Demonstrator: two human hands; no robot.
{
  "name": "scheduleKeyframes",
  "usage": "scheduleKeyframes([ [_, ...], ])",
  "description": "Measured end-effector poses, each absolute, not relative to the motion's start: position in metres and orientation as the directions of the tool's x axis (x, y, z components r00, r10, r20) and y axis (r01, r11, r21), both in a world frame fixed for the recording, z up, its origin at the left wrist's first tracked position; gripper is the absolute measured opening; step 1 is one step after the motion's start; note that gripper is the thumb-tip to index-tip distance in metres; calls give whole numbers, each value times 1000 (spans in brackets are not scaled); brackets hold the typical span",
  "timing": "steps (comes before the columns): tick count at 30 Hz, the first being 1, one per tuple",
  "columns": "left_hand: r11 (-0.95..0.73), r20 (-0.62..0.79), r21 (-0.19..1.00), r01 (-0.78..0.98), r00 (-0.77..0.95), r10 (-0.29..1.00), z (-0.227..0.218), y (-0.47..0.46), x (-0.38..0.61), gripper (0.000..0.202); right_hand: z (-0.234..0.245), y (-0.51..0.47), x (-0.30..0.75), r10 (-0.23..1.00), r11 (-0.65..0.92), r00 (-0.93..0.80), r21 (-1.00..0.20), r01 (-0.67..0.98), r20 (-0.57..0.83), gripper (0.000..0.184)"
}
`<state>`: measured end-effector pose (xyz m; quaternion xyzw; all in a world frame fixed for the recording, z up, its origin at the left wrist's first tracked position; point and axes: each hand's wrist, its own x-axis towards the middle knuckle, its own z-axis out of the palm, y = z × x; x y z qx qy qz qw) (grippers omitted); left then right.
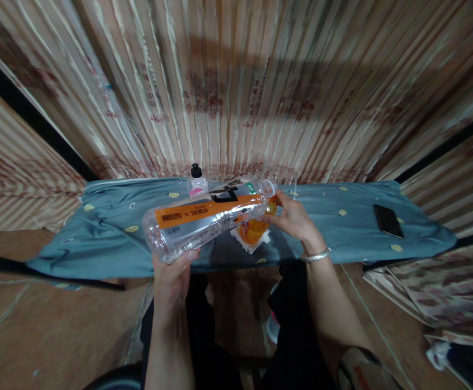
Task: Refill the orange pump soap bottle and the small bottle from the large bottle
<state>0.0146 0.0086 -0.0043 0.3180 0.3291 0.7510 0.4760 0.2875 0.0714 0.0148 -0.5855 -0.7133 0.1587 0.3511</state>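
A large clear plastic bottle (204, 216) with an orange and grey label lies tilted across both hands, its white-capped neck up to the right. My left hand (173, 276) is closed round the bottle's base from below. At the other end, my right hand (295, 219) has its thumb and fingers about the neck by the cap. Partly hidden behind the bottle is a see-through orange item (253, 232) on a white tissue (250, 247); its exact kind is unclear. A small pump-topped bottle with a black top (196, 172) stands just behind the large bottle.
Blue-grey cloth with yellow prints covers the narrow table (326, 233). A dark phone (388, 220) lies at its right end. A thin clear upright piece (295, 187) stands near the back edge. Pleated curtain (240, 97) hangs close behind, with black poles at both sides.
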Motion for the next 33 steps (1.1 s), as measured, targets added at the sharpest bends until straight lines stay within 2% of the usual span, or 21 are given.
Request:
scheduleKeyframes([
  [5,-341,171,793,-505,-353,920,-4,9,15,66,16,71,287,948,265,-74,-638,723,311,55],
  [19,-334,176,804,-492,-339,924,-8,9,13,77,16,71,287,945,267,-69,-632,728,319,56],
  [24,-336,182,802,-494,-334,925,-6,8,13,71,17,71,287,949,259,-67,-640,723,308,58],
  [29,-332,177,805,-492,-334,926,-4,8,14,75,18,71,287,952,251,-62,-647,720,300,60],
  [33,-340,178,803,-489,-347,921,-3,7,15,64,19,71,286,950,262,-72,-650,713,303,57],
])
